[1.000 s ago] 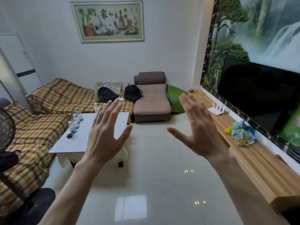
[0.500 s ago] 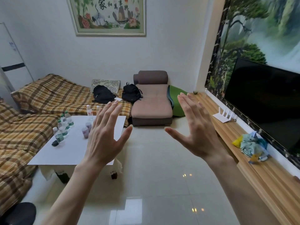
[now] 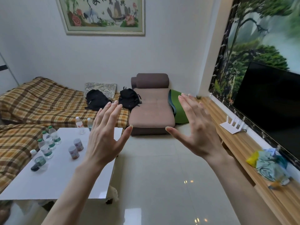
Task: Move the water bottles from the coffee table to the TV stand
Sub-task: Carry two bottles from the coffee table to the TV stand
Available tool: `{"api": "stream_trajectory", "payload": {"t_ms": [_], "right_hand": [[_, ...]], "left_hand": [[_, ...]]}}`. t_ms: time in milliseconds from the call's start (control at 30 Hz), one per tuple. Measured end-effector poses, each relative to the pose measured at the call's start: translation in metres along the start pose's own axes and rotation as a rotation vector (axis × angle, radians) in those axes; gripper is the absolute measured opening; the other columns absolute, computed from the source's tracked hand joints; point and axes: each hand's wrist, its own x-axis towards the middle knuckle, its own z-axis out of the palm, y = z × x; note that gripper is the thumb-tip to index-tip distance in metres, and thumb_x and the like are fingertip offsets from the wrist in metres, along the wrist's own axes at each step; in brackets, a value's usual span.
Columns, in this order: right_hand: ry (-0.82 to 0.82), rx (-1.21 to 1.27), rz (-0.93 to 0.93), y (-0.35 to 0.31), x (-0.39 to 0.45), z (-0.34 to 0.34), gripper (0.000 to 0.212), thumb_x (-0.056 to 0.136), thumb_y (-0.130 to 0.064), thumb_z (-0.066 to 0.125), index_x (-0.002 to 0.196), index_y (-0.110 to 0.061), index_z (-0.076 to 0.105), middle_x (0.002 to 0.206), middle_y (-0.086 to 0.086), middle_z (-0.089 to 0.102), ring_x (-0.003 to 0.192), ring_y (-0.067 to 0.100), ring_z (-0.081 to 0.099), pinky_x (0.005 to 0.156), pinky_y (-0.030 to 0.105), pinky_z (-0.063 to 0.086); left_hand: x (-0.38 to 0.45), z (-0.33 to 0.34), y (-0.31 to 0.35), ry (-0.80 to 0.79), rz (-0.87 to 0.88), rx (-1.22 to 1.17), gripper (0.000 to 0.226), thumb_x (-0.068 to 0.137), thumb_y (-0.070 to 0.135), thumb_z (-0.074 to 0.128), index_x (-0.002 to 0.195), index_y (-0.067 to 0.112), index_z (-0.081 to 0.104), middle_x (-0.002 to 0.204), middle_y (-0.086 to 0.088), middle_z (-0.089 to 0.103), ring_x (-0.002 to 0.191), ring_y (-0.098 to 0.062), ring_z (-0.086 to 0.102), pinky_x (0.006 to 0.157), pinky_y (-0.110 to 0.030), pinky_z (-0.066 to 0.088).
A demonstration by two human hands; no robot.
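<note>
Three clear water bottles with green caps [image 3: 48, 142] stand in a row near the left edge of the white coffee table [image 3: 53, 181]. Two more bottles [image 3: 79, 124] stand at the table's far edge, one partly hidden behind my left hand. My left hand [image 3: 105, 137] is raised over the table's right side, fingers spread, holding nothing. My right hand [image 3: 196, 129] is raised over the floor, fingers apart and empty. The wooden TV stand [image 3: 243, 153] runs along the right wall under the black TV [image 3: 272, 98].
Two small jars [image 3: 76, 148], a small white bottle and a dark green lidded jar [image 3: 39, 161] also sit on the table. A white router [image 3: 233, 125] and a heap of cloth [image 3: 269, 166] lie on the stand. Plaid sofas at left, brown chaise and two black backpacks behind.
The view has moved forward and closer to the table, which now looks larger and lower left. Both hands stay raised and spread, empty.
</note>
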Motion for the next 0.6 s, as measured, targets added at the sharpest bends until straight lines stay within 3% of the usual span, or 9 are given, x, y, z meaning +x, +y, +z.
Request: {"api": "stream_trajectory", "payload": {"t_ms": [300, 600], "right_hand": [[-0.052, 0.047, 0.016, 0.073, 0.081, 0.092, 0.091, 0.092, -0.071, 0.049, 0.161, -0.016, 0.025, 0.169, -0.005, 0.024, 0.159, 0.01, 0.009, 0.129, 0.044, 0.013], [-0.011, 0.117, -0.019, 0.189, 0.19, 0.204, 0.09, 0.093, -0.074, 0.046, 0.161, -0.017, 0.027, 0.169, -0.005, 0.025, 0.158, 0.01, 0.013, 0.128, 0.047, 0.018]], "left_hand": [[0.076, 0.101, -0.068, -0.028, 0.016, 0.007, 0.071, 0.101, 0.054, 0.05, 0.158, 0.014, 0.039, 0.168, -0.002, 0.036, 0.16, -0.018, 0.024, 0.128, -0.051, 0.026], [0.176, 0.227, -0.124, -0.066, -0.023, 0.065, 0.072, 0.101, 0.055, 0.05, 0.16, 0.016, 0.036, 0.169, 0.0, 0.034, 0.16, -0.015, 0.021, 0.129, -0.05, 0.024]]}}
